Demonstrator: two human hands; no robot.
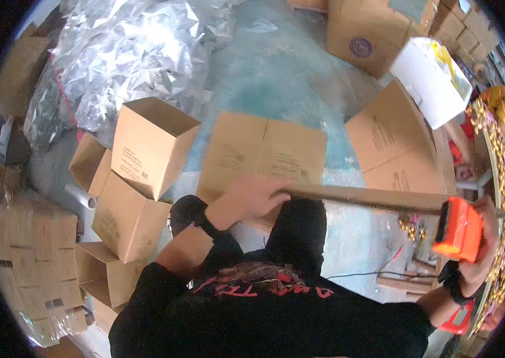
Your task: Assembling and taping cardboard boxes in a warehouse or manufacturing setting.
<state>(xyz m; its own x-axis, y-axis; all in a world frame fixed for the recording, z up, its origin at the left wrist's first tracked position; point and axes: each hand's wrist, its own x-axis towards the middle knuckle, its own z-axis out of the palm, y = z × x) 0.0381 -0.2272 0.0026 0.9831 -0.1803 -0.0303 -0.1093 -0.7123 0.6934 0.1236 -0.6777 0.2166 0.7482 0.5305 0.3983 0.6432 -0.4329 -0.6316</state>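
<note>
My right hand (pixel 487 241) grips an orange tape dispenser (pixel 464 230) at the right. From it a long brown strip of packing tape (pixel 366 197) stretches leftward to my left hand (pixel 255 197). The fingers of my left hand are closed at the strip's far end, above my knees. Beneath the left hand and just ahead of it, a flat cardboard carton (pixel 264 149) lies with a seam down its middle. Its near part is hidden behind the hand and my legs.
Several open cartons (pixel 151 140) stand stacked at the left, near shiny silver plastic wrapping (pixel 133 53). Another carton (pixel 392 140) leans at the right beside a white box (pixel 431 80). Gold tinsel (pixel 503 179) lines a table's edge. Wrapped cartons (pixel 35 244) fill the far left.
</note>
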